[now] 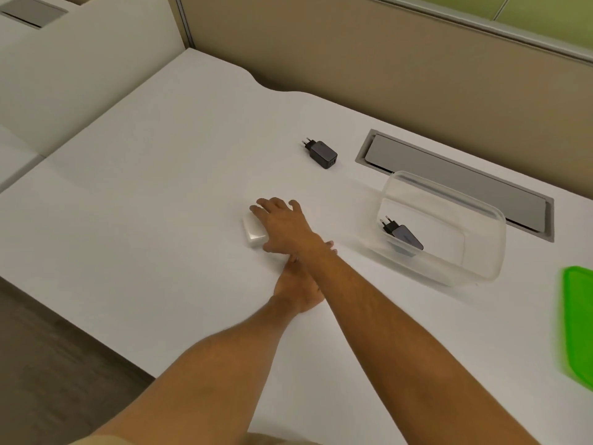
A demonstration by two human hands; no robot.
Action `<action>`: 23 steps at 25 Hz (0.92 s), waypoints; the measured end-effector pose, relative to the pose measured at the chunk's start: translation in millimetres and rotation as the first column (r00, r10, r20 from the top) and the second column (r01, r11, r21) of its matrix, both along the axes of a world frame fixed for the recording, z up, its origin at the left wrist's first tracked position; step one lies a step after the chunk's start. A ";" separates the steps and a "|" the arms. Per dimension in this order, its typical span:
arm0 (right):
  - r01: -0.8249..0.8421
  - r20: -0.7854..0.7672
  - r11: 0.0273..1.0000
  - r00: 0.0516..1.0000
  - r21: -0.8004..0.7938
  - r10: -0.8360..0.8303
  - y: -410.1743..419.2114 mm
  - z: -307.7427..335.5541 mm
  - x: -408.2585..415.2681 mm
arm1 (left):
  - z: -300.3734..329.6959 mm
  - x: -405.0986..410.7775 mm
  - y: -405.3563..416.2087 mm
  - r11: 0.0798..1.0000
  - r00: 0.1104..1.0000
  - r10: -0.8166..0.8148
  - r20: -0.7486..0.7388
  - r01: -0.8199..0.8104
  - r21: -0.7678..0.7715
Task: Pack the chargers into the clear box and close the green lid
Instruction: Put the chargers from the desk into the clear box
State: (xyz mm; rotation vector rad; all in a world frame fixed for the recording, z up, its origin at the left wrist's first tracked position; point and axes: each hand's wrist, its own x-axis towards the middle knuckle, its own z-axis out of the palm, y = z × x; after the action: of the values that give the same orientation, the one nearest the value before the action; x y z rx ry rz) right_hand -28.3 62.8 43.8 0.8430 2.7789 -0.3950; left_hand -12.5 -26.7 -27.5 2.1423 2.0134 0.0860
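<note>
A white charger (253, 235) lies on the white desk, and my right hand (282, 228) reaches across with spread fingers resting on its right side. Palm down on the desk lies my left hand (296, 289), partly hidden under my right forearm and holding nothing. The clear box (481, 268) stands open to the right, with one dark charger (405, 238) leaning inside it. A second dark charger (321, 153) lies on the desk behind my hands. The green lid (579, 326) lies at the right edge of view, apart from the box.
A grey recessed cable hatch (449, 176) sits in the desk just behind the box. A beige partition (353, 59) runs along the back. The desk's front edge (73, 319) drops to a dark floor at the lower left.
</note>
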 end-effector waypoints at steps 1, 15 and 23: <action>-0.003 0.015 1.000 1.000 -0.004 0.003 -0.8 -1.6 -2.2 | 2.6 -0.5 -3.1 0.998 0.994 -0.050 -0.094 0.052 0.026; 0.011 0.002 0.997 1.000 0.075 -0.011 10.1 4.2 -0.5 | -5.4 0.3 0.5 0.998 0.998 0.001 0.057 0.003 -0.062; 0.235 -0.118 0.955 0.969 0.182 -0.216 63.9 57.2 59.2 | -5.0 -0.5 0.7 0.999 0.997 0.007 0.075 -0.010 0.044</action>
State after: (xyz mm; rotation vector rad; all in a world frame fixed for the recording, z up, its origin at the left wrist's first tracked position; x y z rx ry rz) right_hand 30.9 126.7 101.0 1.2262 2.8527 -0.2057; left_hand -13.0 -25.9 -32.5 2.1237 1.9968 0.2108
